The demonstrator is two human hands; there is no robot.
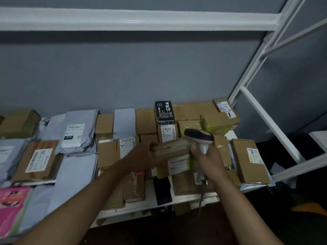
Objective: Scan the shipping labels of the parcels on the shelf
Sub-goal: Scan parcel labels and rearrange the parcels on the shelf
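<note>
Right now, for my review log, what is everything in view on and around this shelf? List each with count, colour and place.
cardboard boxes: many, brown, across the shelf's middle and right
mailer bags: several, grey, left half
pink packet: one, near left corner
black box: one, upright at the back
small box: one, brown, held above the pile
scanner: one, grey and black, over the pile
shelf frame: white, right side
wall: grey, behind
hands: left hand holds the small box; right hand grips the scanner
</note>
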